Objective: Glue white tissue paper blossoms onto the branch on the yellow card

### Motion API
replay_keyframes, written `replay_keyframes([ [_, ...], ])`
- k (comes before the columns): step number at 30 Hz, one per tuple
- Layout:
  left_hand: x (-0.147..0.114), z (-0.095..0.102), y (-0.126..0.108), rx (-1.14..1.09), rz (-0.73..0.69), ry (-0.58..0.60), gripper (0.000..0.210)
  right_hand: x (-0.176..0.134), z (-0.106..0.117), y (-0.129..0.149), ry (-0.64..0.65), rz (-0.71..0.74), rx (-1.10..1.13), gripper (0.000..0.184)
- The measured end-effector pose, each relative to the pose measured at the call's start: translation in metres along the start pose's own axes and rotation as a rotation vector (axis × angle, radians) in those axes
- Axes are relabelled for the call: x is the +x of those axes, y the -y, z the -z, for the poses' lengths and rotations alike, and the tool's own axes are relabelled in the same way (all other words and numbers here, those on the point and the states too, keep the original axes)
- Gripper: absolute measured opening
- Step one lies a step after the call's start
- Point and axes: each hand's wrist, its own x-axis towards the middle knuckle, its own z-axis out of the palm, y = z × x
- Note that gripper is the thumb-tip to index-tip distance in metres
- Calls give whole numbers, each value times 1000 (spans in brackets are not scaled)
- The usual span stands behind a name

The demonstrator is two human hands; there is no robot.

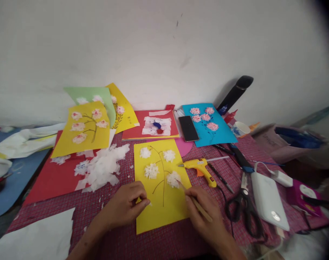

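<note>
My right grip (pixel 211 209) clamps the brush (pixel 200 208); pressing hard could tear the flower (pixel 172 179). I can't tell whether my left grip (pixel 126 203) pinches anything.

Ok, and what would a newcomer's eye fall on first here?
Probably the yellow sheet in the middle, its four white flowers set about a thin stem, with a paintbrush in the right hand at the lower-right one. Next, perhaps the bright blue sheet with pink-and-white flowers behind it to the right, and the yellow glue gun lying at the yellow sheet's right edge.
</note>
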Motion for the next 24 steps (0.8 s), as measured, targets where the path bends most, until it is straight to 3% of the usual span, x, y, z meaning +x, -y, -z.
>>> replay_keyframes([
  [16, 1, -1, 2, 37, -19, -33, 13, -4, 7, 6, -95, 10, -12, 12],
  [20, 0, 0, 5, 25, -81, -176, 19, -33, 5, 2, -120, 15, -6, 16],
  [24, -5, 6, 8, -12, -71, -447, 18, -69, -4, -6, -73, 32, 15, 22],
])
